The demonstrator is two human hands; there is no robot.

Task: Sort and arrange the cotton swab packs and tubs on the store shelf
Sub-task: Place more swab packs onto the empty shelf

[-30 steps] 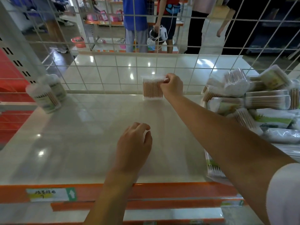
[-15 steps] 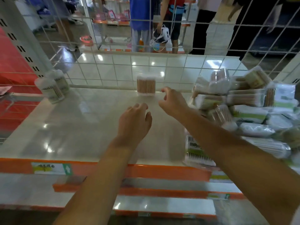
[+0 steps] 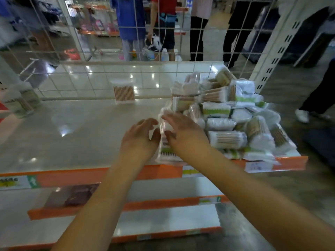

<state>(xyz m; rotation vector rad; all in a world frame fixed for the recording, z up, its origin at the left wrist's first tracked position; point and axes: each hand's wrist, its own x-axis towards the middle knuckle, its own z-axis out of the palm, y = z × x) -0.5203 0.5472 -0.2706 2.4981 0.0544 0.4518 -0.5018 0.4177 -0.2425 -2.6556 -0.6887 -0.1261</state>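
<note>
A flat clear cotton swab pack [image 3: 164,142] stands on edge at the left side of a heap of swab packs and tubs [image 3: 226,116] on the shelf's right. My right hand [image 3: 184,132] grips the pack's upper part, fingers over its top and thumb on its side. Just left of the pack, my left hand [image 3: 138,137] is spread, its thumb close to the pack's edge. A square tub of wooden swabs [image 3: 124,93] stands alone at the back. Two round tubs [image 3: 20,104] sit at the far left. The view is blurred.
The glossy white shelf [image 3: 72,134] has an orange front edge [image 3: 90,175] and a wire grid back [image 3: 87,82]. Two lower shelves [image 3: 163,220] jut out below. Several people stand in the aisle behind the grid, and one person's leg [image 3: 319,91] is at right.
My right hand let go of the square tub at the back and drew back to the heap's left edge, where it took a flat pack. My left hand moved right, beside it.
</note>
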